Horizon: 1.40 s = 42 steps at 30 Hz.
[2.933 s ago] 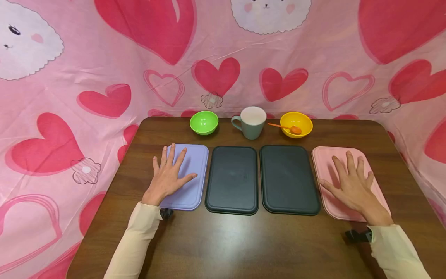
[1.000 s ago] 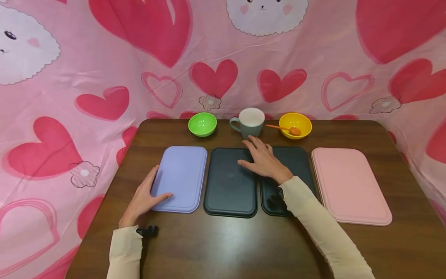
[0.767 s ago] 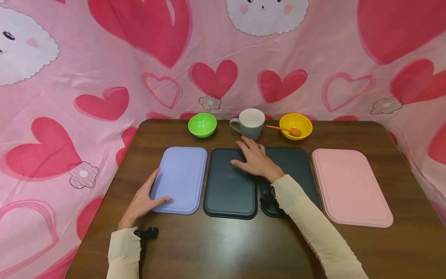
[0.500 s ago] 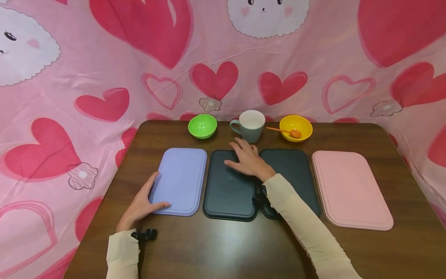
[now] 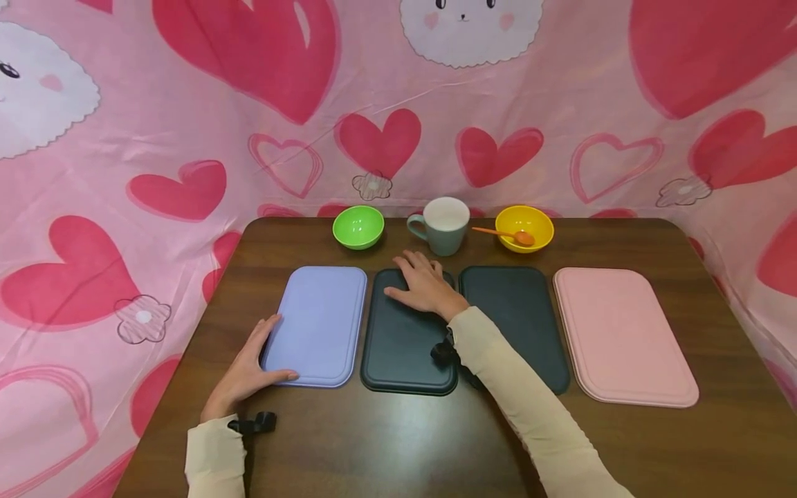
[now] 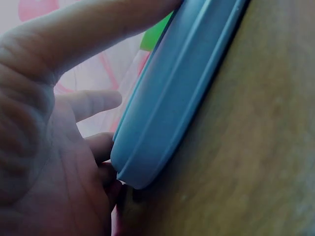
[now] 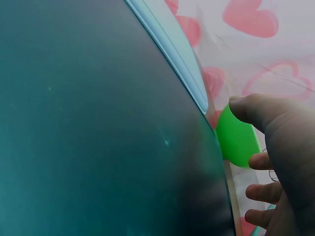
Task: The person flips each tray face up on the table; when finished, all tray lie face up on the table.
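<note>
My left hand (image 5: 244,363) is at the near left corner of a lavender flat rectangular box (image 5: 320,325). Its fingers lie along the left side, and the thumb reaches over the near edge. In the left wrist view the ridged side of this box shows close to the fingertips. My right hand (image 5: 423,283) hovers over the far part of the left dark flat box (image 5: 407,360), fingers spread loosely and holding nothing. In the right wrist view, the thumb overlaps a green bowl (image 7: 237,137) behind. A second dark flat box (image 5: 517,325) lies partly under the right forearm.
A pink flat box (image 5: 625,335) lies at the right. Along the back of the wooden table (image 5: 373,449) stand the green bowl, a grey-green mug (image 5: 445,232) and a yellow bowl (image 5: 540,232) with an orange spoon (image 5: 523,238). A heart-patterned cloth (image 5: 380,69) hangs behind.
From over the pink box, my right hand has moved left across to the left dark box. My left hand has slid from atop the lavender box to its near left corner.
</note>
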Motion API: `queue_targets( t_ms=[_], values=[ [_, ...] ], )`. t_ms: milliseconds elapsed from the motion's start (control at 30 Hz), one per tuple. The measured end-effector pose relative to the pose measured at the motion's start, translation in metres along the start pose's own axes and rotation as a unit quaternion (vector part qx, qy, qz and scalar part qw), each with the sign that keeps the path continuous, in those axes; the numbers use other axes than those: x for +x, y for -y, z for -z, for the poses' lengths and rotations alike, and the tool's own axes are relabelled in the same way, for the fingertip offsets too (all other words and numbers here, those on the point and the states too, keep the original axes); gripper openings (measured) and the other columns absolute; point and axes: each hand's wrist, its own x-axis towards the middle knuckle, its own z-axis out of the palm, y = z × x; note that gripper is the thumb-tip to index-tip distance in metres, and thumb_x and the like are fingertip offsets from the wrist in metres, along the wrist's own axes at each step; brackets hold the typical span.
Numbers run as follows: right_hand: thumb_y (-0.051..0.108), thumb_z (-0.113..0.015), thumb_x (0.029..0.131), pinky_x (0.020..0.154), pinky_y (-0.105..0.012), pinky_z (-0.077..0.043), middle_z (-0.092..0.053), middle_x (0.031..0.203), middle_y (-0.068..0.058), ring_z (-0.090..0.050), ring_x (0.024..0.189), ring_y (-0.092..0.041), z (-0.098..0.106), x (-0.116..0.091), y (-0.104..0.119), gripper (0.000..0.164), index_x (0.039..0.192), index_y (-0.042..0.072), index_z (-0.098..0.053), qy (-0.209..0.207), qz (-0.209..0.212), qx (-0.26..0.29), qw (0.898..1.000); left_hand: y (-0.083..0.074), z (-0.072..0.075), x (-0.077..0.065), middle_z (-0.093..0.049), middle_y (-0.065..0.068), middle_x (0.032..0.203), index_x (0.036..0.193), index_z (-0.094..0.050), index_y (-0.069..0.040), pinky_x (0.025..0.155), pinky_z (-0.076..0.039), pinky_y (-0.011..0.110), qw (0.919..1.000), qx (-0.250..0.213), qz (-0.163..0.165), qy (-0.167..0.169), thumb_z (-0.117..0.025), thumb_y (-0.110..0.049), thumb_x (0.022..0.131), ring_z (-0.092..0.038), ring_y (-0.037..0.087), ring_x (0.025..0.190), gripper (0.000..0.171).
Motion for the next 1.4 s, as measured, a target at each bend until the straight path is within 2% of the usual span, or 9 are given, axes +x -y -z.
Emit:
queue_targets(
  t_ms=[333, 767, 1200, 1400],
  values=[
    [0.057, -0.057, 0.095, 0.12, -0.063, -0.019, -0.029, 0.163, -0.014, -0.022, 0.154, -0.036, -0.007, 0.008, 0.006, 0.075, 0.154, 0.014, -0.037, 0.021, -0.012, -0.015, 1.0, 0.003, 0.0, -0.002, -0.018, 0.024, 0.165, 0.158, -0.029, -0.015, 0.111, -0.012, 0.079, 0.9992, -0.015, -0.037, 0.008, -0.094, -0.024, 0.063, 0.0, 0.053, 0.152, 0.115],
    [0.056, -0.056, 0.096, 0.118, -0.068, -0.015, -0.039, 0.159, -0.014, -0.026, 0.152, -0.038, -0.019, 0.016, 0.018, 0.072, 0.153, 0.014, -0.04, 0.029, 0.001, -0.026, 0.999, 0.0, 0.005, -0.005, -0.016, 0.026, 0.165, 0.156, -0.031, -0.013, 0.109, -0.01, 0.08, 0.9989, -0.004, -0.039, 0.026, -0.093, -0.024, 0.063, 0.0, 0.053, 0.152, 0.112],
    [0.056, -0.056, 0.096, 0.118, -0.067, -0.013, -0.04, 0.158, -0.012, -0.027, 0.152, -0.036, -0.027, 0.017, 0.03, 0.068, 0.15, 0.017, -0.043, 0.026, 0.008, -0.032, 0.999, -0.001, 0.004, -0.007, -0.014, 0.028, 0.165, 0.156, -0.031, -0.011, 0.111, -0.007, 0.08, 0.9991, 0.006, -0.029, 0.029, -0.092, -0.028, 0.064, 0.0, 0.054, 0.152, 0.112],
    [0.055, -0.055, 0.098, 0.118, -0.067, -0.013, -0.038, 0.159, -0.013, -0.025, 0.152, -0.036, -0.029, 0.017, 0.032, 0.066, 0.15, 0.016, -0.044, 0.023, 0.006, -0.038, 0.999, 0.0, 0.003, -0.006, -0.015, 0.027, 0.165, 0.156, -0.031, -0.011, 0.11, -0.008, 0.08, 0.999, 0.01, -0.035, 0.027, -0.093, -0.029, 0.063, 0.0, 0.054, 0.151, 0.113]
  ],
)
